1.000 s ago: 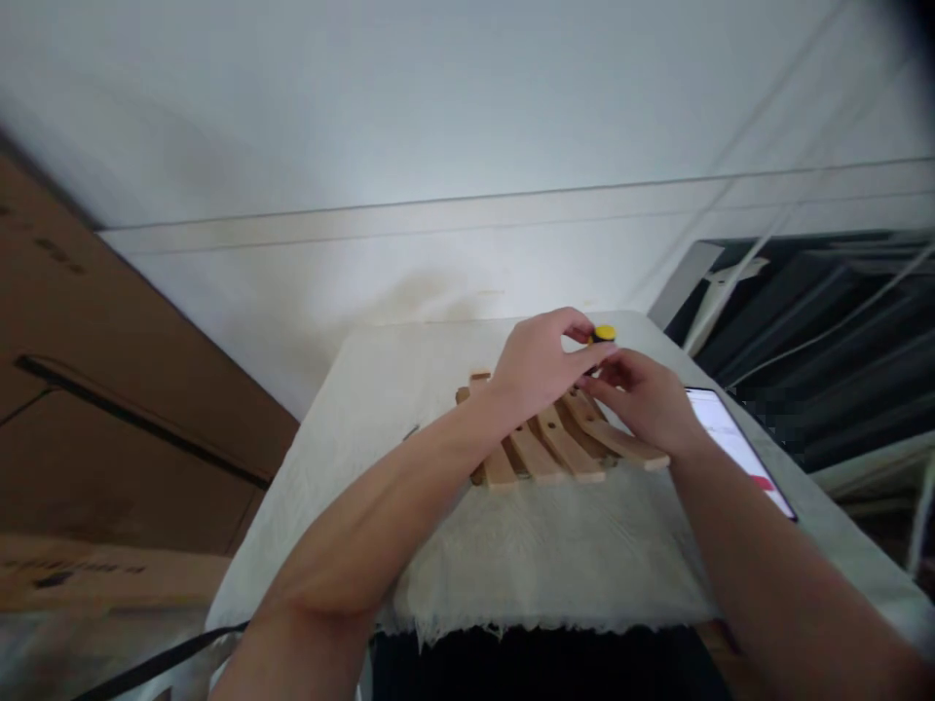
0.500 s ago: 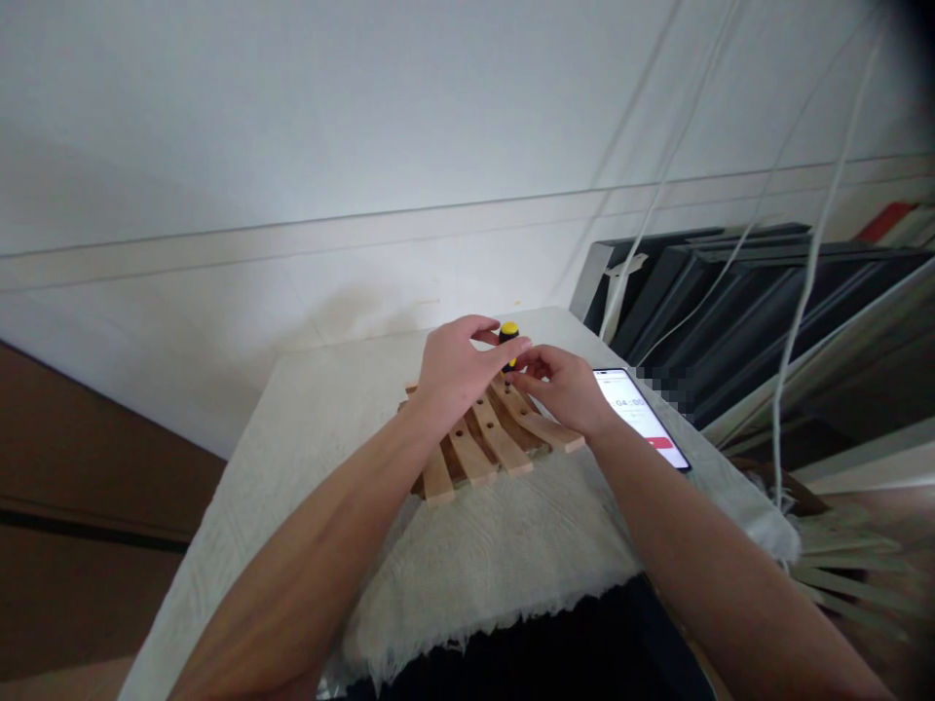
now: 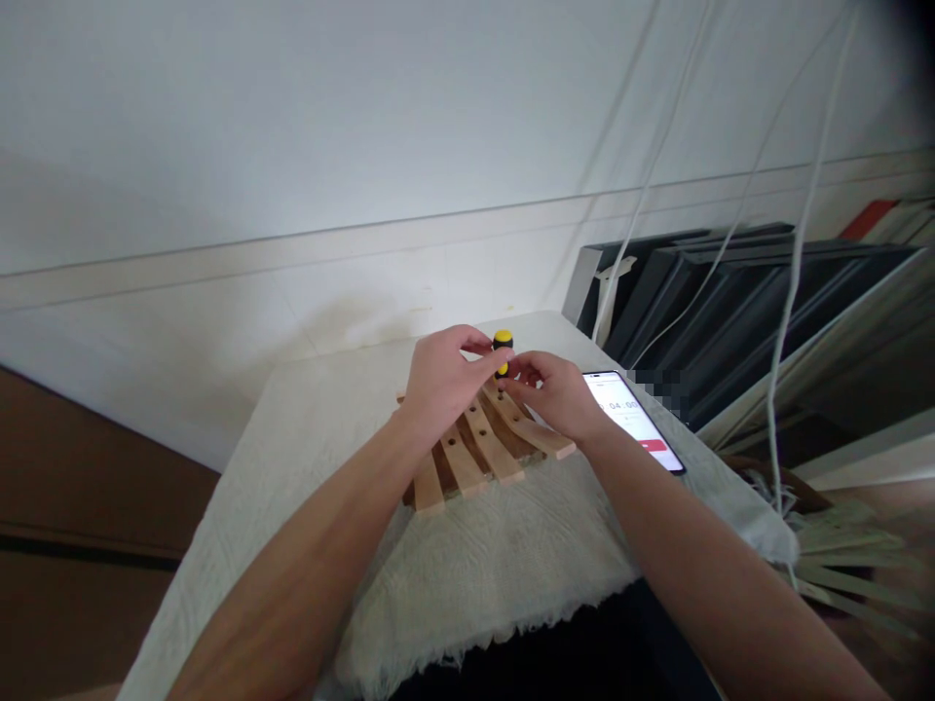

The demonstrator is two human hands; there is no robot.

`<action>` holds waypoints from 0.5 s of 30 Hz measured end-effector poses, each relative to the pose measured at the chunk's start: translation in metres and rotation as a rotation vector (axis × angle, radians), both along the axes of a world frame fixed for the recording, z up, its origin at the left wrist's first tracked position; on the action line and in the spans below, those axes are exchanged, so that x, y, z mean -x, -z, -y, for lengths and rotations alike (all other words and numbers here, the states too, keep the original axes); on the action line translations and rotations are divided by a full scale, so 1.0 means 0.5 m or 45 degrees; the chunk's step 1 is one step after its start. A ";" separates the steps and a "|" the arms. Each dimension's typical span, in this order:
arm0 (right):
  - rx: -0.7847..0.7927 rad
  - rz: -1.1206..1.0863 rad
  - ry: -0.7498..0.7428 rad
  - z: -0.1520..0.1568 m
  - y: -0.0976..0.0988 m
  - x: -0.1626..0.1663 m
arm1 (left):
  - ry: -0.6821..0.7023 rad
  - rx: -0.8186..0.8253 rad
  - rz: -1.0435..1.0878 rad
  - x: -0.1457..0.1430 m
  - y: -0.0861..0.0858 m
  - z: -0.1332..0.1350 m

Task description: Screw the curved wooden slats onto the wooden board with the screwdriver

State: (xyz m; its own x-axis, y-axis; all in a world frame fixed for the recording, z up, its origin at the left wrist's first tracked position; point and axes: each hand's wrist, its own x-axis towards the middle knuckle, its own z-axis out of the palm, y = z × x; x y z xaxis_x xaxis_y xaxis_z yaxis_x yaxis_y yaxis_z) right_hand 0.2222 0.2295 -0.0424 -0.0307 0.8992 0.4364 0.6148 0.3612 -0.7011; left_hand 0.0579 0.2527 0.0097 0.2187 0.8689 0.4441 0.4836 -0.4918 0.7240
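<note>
A stubby yellow-and-black screwdriver (image 3: 503, 340) stands nearly upright over the right-hand slat of a wooden piece. My left hand (image 3: 447, 375) grips its handle between thumb and fingers. Low on the same tool, the fingertips of my right hand (image 3: 553, 387) close around its lower end, just above a dark hole or screw in the slat. The piece beneath has several pale curved wooden slats (image 3: 497, 458) with dark holes, lying over darker brown wood (image 3: 522, 445). Part of it is hidden under my left hand and forearm.
A lit phone (image 3: 634, 419) lies right of my right wrist on the table's pale fringed cloth (image 3: 328, 419). Behind stands a white wall (image 3: 351, 312). Dark panels (image 3: 701, 292) lean at the right, with white cables (image 3: 789, 292) hanging before them.
The whole view has shifted slightly, so things sit a little further left. Both hands stay at the screwdriver; I see no clear change in their grip.
</note>
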 end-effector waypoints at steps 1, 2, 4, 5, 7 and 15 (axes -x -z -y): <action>-0.003 -0.005 -0.005 0.000 0.000 -0.001 | 0.012 -0.004 -0.014 -0.001 0.001 0.000; -0.005 -0.010 -0.012 0.000 0.000 -0.001 | 0.017 0.002 -0.020 -0.001 0.001 0.000; -0.008 -0.014 -0.028 0.000 -0.001 -0.001 | 0.012 0.016 -0.014 -0.002 0.003 -0.001; -0.007 -0.010 -0.028 0.001 -0.002 -0.001 | 0.004 0.017 -0.003 -0.002 0.004 -0.001; -0.012 0.005 -0.015 0.003 -0.003 0.001 | -0.010 0.009 0.022 -0.003 0.004 -0.002; -0.031 0.055 0.063 0.009 -0.005 0.011 | 0.024 0.015 0.009 -0.005 -0.001 -0.001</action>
State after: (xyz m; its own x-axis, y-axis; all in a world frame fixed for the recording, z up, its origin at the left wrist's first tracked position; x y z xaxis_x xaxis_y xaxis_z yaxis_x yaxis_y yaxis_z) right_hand 0.2167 0.2251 -0.0400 -0.0059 0.8892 0.4575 0.6618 0.3465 -0.6648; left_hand 0.0605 0.2530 0.0103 0.2321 0.8696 0.4357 0.4694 -0.4925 0.7329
